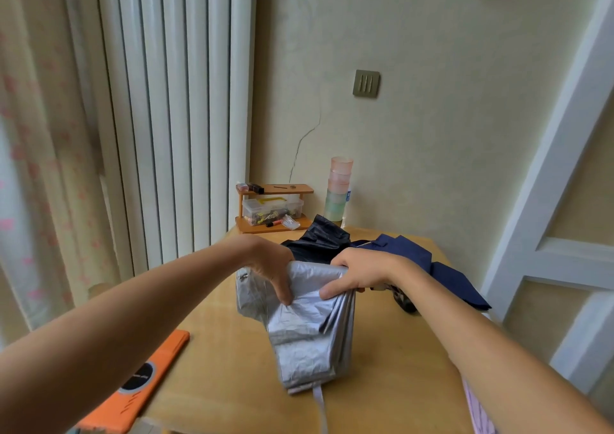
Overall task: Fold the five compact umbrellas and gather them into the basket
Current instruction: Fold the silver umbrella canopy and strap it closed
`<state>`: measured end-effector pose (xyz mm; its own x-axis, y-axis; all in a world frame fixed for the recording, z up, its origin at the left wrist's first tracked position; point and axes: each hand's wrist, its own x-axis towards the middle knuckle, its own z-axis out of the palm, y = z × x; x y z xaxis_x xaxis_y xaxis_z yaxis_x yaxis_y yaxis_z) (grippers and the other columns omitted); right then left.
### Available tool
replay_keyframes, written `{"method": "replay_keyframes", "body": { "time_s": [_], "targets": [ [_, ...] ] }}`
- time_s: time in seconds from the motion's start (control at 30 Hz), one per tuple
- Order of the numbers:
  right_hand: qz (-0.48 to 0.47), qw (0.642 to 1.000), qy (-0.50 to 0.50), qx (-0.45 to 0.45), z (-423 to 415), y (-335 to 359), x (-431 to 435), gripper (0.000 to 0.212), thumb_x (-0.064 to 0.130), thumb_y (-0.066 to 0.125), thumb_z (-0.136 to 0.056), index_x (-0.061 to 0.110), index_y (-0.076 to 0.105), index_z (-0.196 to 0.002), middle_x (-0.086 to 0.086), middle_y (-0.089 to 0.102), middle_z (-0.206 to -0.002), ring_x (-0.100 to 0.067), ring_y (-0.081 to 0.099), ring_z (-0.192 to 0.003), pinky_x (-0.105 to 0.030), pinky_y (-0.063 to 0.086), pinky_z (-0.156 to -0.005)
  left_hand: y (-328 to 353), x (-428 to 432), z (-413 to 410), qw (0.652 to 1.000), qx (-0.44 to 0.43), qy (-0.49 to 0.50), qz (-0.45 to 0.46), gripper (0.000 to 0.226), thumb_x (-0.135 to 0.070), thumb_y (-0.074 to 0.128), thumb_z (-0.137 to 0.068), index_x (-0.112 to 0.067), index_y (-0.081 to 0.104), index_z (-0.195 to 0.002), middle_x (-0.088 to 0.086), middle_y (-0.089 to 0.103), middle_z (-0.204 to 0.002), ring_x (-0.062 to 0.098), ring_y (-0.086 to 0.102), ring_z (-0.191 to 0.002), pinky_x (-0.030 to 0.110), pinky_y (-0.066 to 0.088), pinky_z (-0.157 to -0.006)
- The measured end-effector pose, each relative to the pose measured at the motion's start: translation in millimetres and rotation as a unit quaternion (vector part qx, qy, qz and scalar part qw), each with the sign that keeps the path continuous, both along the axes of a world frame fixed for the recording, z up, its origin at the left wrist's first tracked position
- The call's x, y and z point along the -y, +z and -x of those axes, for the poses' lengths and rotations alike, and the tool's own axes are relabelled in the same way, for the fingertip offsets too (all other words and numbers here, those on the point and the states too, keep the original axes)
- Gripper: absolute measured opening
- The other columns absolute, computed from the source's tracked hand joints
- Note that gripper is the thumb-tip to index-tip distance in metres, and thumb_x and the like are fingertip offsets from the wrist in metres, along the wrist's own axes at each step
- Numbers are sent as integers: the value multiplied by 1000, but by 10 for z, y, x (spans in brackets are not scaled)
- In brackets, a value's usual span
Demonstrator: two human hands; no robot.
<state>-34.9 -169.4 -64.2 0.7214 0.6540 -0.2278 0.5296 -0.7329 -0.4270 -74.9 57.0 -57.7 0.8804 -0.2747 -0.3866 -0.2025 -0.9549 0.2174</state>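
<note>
A: Silver umbrella, position?
B: On the wooden table, near centre; canopy pleats bunched; strap trailing toward the near edge.
A: Hands?
B: Left hand grips the canopy's top edge, thumb on the fabric; right hand grips the same edge just beside it; black umbrella and navy umbrella lie behind.

In the grip: silver umbrella, plain grey sheen. Just beyond the grip: black umbrella; beyond and right, navy umbrella, plain. Under the grip: honey-yellow table. Left and nearer: orange board, black disc on it. Far beyond: stacked cups, pink fading to green. Far left: curtain, pink blotches on white.
</note>
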Motion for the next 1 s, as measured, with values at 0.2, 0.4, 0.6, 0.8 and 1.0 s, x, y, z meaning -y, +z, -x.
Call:
{"method": "replay_keyframes", "body": {
  "time_s": [0.2, 0.4, 0.6, 0.8, 1.0],
  "targets": [
    [28, 998, -14, 61, 0, -31, -68, 73, 69, 83, -64, 21, 28, -63, 3, 28, -56, -15, 24, -47, -35, 17, -52, 17, 45, -8, 997, 42, -11, -63, 53, -47, 85, -75, -19, 71, -118, 0, 73, -108, 22, 67, -99, 34, 56, -91],
    [12, 993, -80, 84, 49, -125, -71, 66, 59, 85, -70, 17, 34, -70, -1, 36, -54, -19, 31, -45, -31, 23, -49, 11, 68, 102, 955, 251, -53, -150, 68, -57, 85, -70, -21, 56, -121, -3, 64, -105, 18, 57, -91, 31, 48, -75],
    [22, 997, -57, 52, 112, -53, -48, 62, 51, 83, -78, 18, 32, -69, 2, 33, -48, -16, 31, -39, -26, 22, -44, -126, 52, 140, 945, 293, -36, -141, 51, -53, 84, -70, -21, 66, -105, -1, 69, -95, 19, 63, -84, 36, 58, -77],
    [26, 998, -53, 28, 143, -65, -30, 62, 61, 81, -73, 19, 35, -69, 2, 42, -52, -24, 43, -51, -31, 29, -52, -147, 29, 113, 962, 234, -34, -139, 43, -47, 81, -74, -19, 69, -104, 0, 71, -92, 21, 66, -83, 36, 58, -74],
    [82, 974, -16, 209, 205, 63, -51, 56, 67, 73, -77, 16, 50, -78, 1, 52, -74, -19, 46, -64, -36, 32, -58, -92, -29, 81, 990, 133, -9, -50, 43, -36, 80, -78, -19, 66, -115, 2, 71, -104, 23, 67, -94, 35, 56, -81]
  ]
}}
